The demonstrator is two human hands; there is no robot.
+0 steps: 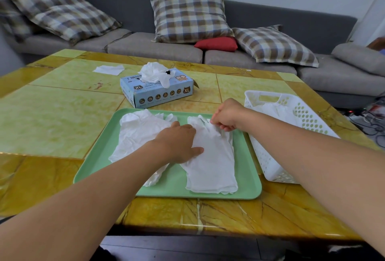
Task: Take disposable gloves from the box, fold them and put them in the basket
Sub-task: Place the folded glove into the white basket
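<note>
The right hand (226, 116) pinches the finger end of the glove (210, 156), whose length runs back toward the person; the left hand (179, 142) presses it flat midway, basket (268, 163) just right.

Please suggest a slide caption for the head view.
Left hand flattens a glove on the tray while right hand pinches its fingers, basket alongside.

A green tray (100, 162) is lying near the table's (52, 115) front edge. Plaid cushions (190, 16) and a red cushion (216, 43) are resting on the grey sofa (154, 47) behind.
</note>
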